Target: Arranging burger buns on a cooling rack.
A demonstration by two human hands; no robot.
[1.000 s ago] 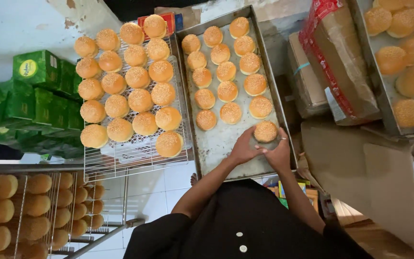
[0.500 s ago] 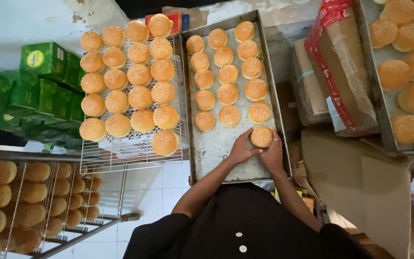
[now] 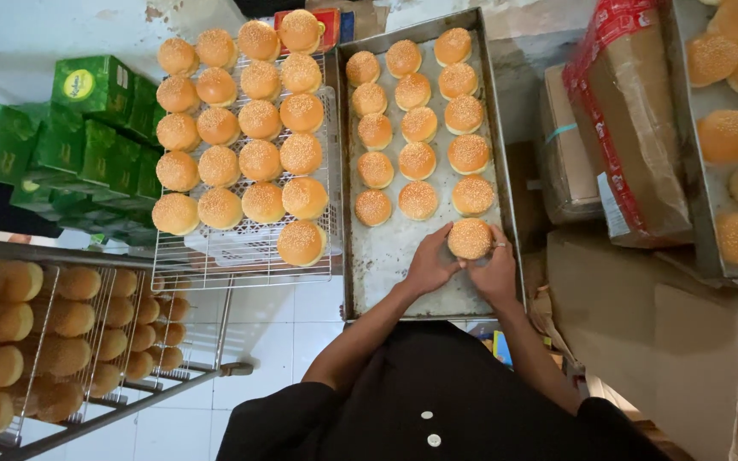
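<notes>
A sesame bun (image 3: 470, 238) rests on the metal baking tray (image 3: 386, 273), held between both hands. My left hand (image 3: 429, 265) cups its left side and my right hand (image 3: 497, 273), with a ring on one finger, cups its right side. Above it on the tray lie several more sesame buns (image 3: 418, 201) in rows of three. The near part of the tray is bare metal.
A wire cooling rack (image 3: 241, 260) with several larger buns sits left of the tray. Green boxes (image 3: 61, 128) are stacked far left. A rolling wire rack (image 3: 61, 341) of buns stands lower left. Cardboard boxes (image 3: 642, 324) and another tray of buns (image 3: 728, 137) are on the right.
Both hands with the bun have stayed at the tray's near right; the view has shifted slightly, nothing else moved.
</notes>
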